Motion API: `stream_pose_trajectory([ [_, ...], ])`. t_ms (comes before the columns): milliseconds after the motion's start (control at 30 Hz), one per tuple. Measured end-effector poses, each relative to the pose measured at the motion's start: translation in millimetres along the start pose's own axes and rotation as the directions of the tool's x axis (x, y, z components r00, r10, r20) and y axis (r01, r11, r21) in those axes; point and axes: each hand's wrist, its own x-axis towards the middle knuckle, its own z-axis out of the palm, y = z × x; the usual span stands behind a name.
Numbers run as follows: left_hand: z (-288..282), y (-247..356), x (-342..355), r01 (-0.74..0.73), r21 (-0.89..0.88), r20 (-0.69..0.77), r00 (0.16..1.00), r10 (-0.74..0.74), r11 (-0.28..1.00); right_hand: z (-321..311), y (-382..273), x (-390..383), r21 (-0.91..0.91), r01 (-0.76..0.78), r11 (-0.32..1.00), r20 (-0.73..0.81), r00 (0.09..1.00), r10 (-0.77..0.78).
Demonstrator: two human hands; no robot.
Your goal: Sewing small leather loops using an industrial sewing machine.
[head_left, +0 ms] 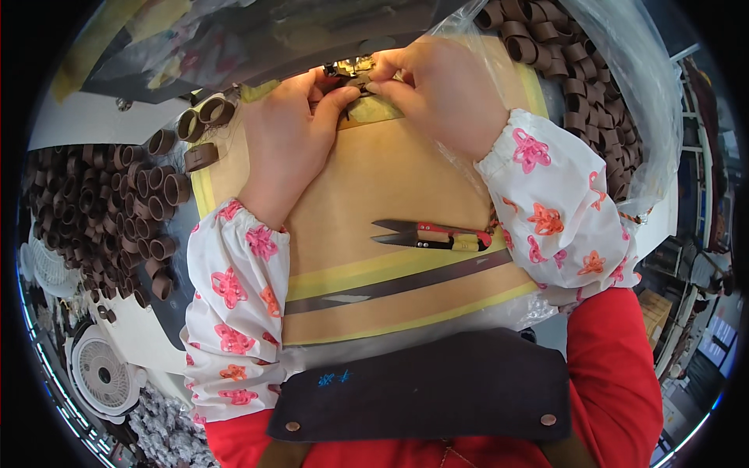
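A small dark brown strip piece [360,83] sits under the lit needle area of a sewing machine [296,47]. My left hand [290,129] pinches its left side between thumb and fingers. On its other side my right hand [446,90] is closed, with thumb and forefinger pressed on the piece. Fingers partly cover it, so its full shape is hidden. Below both hands, thread snips [433,236] with dark blades and red and yellow handles lie on the tan work surface [367,171], blades pointing left.
To the left lies a large heap of brown loops [125,210], with a few loose ones [201,156] near my left wrist. A clear plastic bag [651,101] at the upper right holds more brown loops [546,51]. A white fan [104,373] stands at the lower left.
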Motion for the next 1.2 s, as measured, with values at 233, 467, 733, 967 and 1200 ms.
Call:
stream_pose_trajectory([
  [233,-4.7,4.2,-1.0,0.085,-0.051,0.043,0.996,-0.083,0.995,-0.9,-6.3,1.4,0.042,-0.090,0.995,0.110,0.990,0.085],
  [467,-3.4,1.6,-1.0,0.044,0.023,0.016,0.999,-0.044,0.999,4.8,1.5,-3.1,0.072,0.015,0.997,0.024,1.000,-0.017],
  [733,-22.7,5.4,-32.3,-0.181,0.281,-0.018,0.981,0.193,0.943,-7.6,-19.8,-8.0,0.117,-0.131,0.984,0.131,0.985,0.115],
  [967,-92.9,-23.7,-53.4,0.043,0.356,-0.017,0.999,-0.039,0.934,-81.4,37.7,-13.0,-0.535,-0.173,0.827,-0.061,0.984,0.167],
  [1200,-43.2,28.3,-24.8,-0.237,0.312,0.058,0.971,0.231,0.920,-83.5,61.1,-15.0,-0.711,-0.122,0.693,-0.009,0.986,0.165],
])
